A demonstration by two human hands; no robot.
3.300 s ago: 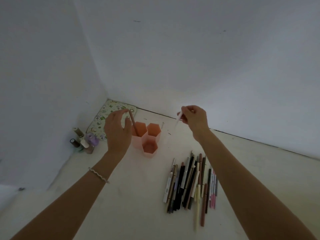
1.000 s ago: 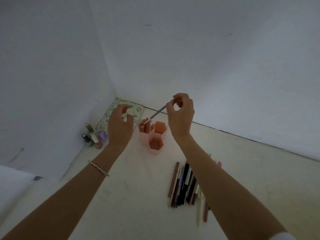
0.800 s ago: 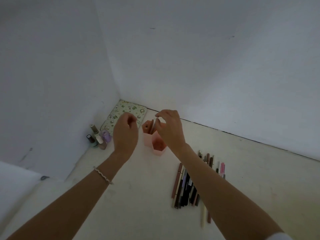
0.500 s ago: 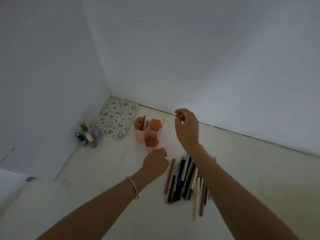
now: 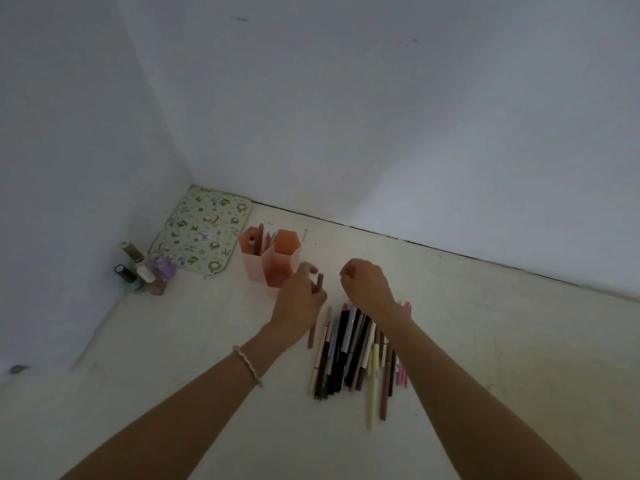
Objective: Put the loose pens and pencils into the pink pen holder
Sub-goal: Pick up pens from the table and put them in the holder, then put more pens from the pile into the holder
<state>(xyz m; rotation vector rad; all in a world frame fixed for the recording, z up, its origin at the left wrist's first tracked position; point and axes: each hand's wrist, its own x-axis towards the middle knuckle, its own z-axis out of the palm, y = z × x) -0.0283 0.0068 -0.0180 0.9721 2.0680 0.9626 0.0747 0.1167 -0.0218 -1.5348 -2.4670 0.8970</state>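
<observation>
A few pens stand in the pink pen holder point(image 5: 269, 258) (far-left cell only). Most still lie in the pile point(image 5: 356, 351) nearby; left hand point(image 5: 300, 303) grips a brown pencil point(image 5: 315, 311), right hand point(image 5: 367, 285) curled, apparently empty.

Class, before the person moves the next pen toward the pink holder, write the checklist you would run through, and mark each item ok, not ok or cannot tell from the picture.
1. Left hand grips a brown pen: ok.
2. Right hand empty: cannot tell, fingers curled.
3. Pink pen holder upright: ok.
4. Holder has room: ok, front compartments look open.
5. Path from hand to holder free: ok.
6. Pile of loose pens cleared: not ok, many remain.
</observation>
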